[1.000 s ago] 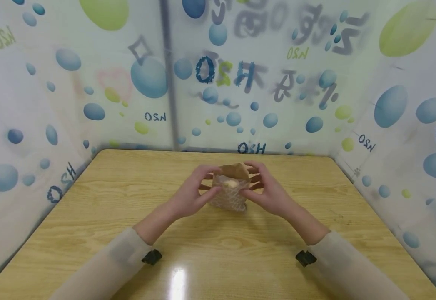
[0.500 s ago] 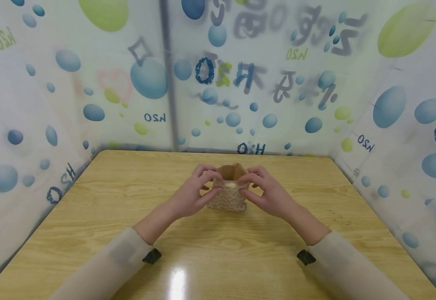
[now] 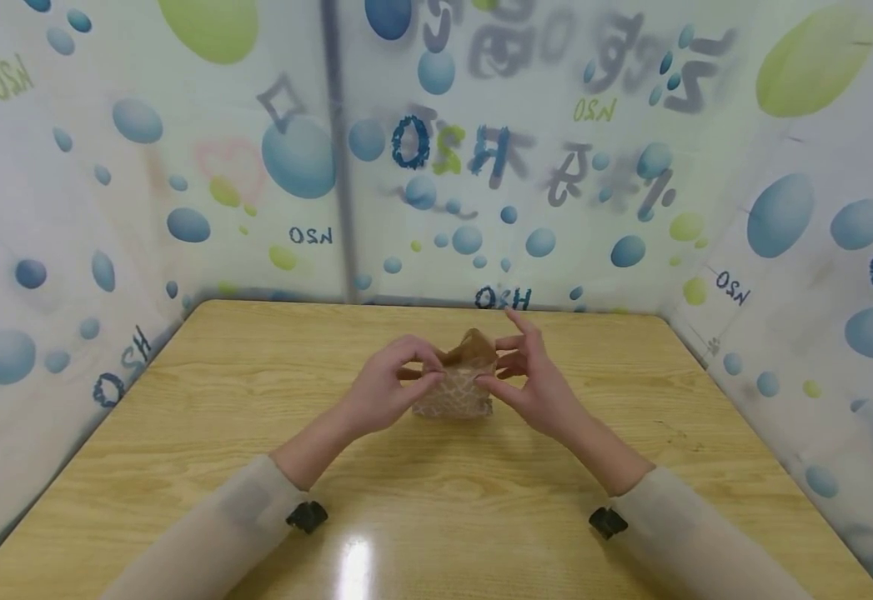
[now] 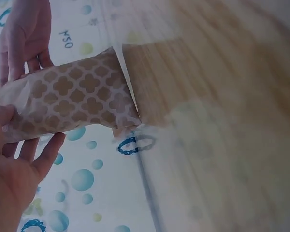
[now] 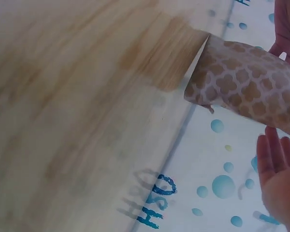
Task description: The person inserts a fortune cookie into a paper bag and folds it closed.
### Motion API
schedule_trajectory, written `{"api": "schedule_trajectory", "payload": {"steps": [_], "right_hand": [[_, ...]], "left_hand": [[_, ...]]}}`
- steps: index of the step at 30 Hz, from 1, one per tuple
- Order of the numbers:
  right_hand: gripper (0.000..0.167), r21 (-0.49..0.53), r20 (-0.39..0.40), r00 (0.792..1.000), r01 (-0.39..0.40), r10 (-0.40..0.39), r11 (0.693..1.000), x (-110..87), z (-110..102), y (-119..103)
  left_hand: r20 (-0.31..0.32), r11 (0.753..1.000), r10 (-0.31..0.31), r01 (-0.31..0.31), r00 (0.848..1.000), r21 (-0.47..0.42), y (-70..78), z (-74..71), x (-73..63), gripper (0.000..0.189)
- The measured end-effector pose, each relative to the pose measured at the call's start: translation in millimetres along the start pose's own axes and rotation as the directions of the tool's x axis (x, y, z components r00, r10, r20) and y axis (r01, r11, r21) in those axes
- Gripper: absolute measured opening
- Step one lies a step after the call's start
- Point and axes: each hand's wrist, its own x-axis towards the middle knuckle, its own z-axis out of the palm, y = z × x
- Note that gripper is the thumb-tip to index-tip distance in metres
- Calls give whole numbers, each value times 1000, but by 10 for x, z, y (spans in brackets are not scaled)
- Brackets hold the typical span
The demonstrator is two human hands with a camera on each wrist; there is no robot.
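A small brown paper bag (image 3: 454, 393) with a white lattice print stands near the middle of the table. Its back rim rises above the front, and the contents are hidden. My left hand (image 3: 391, 387) pinches the left side of the rim between thumb and fingers. At the right side my right hand (image 3: 544, 392) holds the bag, thumb on the front and index finger raised. In the left wrist view, the left thumb lies on the bag's printed face (image 4: 72, 94). The right wrist view shows the bag (image 5: 246, 79) between both hands, close to its upper end.
The wooden table (image 3: 451, 517) stretches out around the bag, with a glare spot near the front. A white curtain (image 3: 526, 192) with blue and green dots surrounds the back and sides. A black strap piece (image 3: 306, 517) sits by the left cuff, another (image 3: 609, 522) by the right.
The bag's mouth has narrowed as its front rim came up; the pale item seen inside earlier is now hidden. My right index finger has lifted off the rim.
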Motion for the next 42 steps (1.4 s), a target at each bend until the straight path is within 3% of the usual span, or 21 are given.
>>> {"api": "schedule_trajectory", "payload": {"steps": [2,7,10,14,21,26,29,36,42], "right_hand": [[77,56,13,997,-74,74,996,4,17,3],[32,113,55,981,-189,183,976,16,48,-1],[21,141,19,980,-200,199,970,15,58,-8],[12,157,-10,984,-174,178,972,9,61,-18],[20,152,11,991,-137,137,979,2,64,-42],[8,190,0,985,-168,171,967,3,38,-45],[11,223,19,980,-199,200,954,15,21,-49],[7,214,64,974,-224,215,951,28,47,-57],[10,223,75,975,-223,211,949,10,63,-40]], "left_hand": [[-13,998,-36,36,999,-46,9,19,-1,10],[-31,987,-100,96,994,-126,22,46,1,34],[-44,974,-146,136,988,-182,31,50,13,43],[-52,948,-210,191,976,-253,43,50,36,38],[36,891,-263,257,964,-374,49,63,65,39],[31,902,-330,325,943,-284,41,56,56,22],[48,895,-359,358,932,-265,41,54,49,12],[77,884,-341,347,937,-314,45,92,37,7],[78,867,-363,367,929,-337,39,89,30,11]]}}
